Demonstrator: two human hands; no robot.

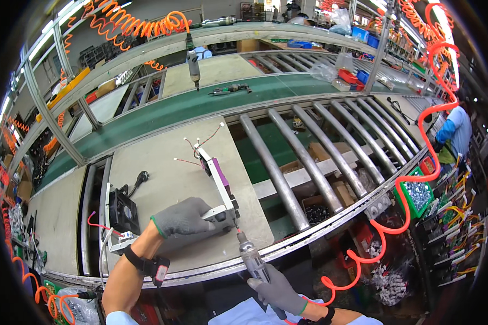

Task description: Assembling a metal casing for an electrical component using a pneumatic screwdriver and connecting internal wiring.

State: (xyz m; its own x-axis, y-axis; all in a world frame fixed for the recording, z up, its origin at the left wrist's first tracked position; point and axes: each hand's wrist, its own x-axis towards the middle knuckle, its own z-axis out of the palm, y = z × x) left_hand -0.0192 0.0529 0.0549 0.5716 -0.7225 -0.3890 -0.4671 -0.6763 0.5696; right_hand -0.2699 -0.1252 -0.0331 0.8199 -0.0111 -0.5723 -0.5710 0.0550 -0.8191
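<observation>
My left hand point(183, 216), in a grey glove, is closed around the near end of a white L-shaped metal bracket point(217, 176). A purple part point(221, 172) sits along the bracket's right side, and thin red wires with white plugs point(198, 145) stick out at its far end. My right hand point(279, 291), also gloved, grips a grey air screwdriver point(250, 255). The screwdriver's bit points up to the bracket's near right corner; I cannot tell if it touches. Left of my left hand stands a black fan point(123, 210) in a white frame, with a black power plug point(142, 176) behind it.
A pale board point(162, 151) lies under the work, with metal rollers point(287, 168) to its right. Beyond runs a green belt point(190, 97) with another screwdriver point(231, 90) on it; one more screwdriver point(193, 64) hangs above. An orange coiled hose point(401, 211) loops at right, near a co-worker point(456, 132).
</observation>
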